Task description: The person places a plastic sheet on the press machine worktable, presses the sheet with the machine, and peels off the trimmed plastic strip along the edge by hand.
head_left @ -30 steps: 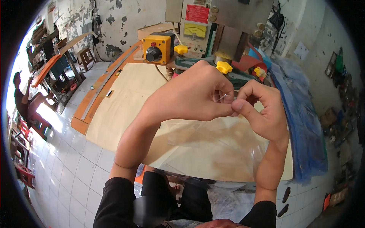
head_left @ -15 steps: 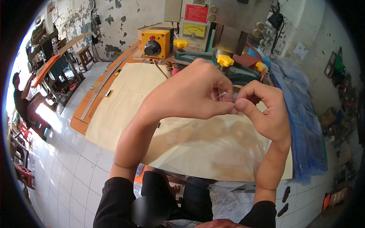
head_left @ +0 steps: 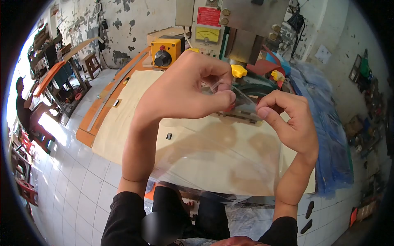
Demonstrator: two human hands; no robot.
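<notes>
Spanning pinched fingertips (head_left: 264, 112), clear film (head_left: 230, 156) hangs below; edge taut.

Single wide-angle head-worn view, from close above the near edge of the worktable (head_left: 86, 136), facing forward and down across it, towards the wall (head_left: 152, 16) behind it

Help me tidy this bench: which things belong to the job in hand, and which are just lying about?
In the job:
clear film held by left hand and right hand
probably cream sheet beneath, machine behind

Apparently lying about:
metal strip, left
small dark piece on the sheet
blue plastic sheets, right
</notes>
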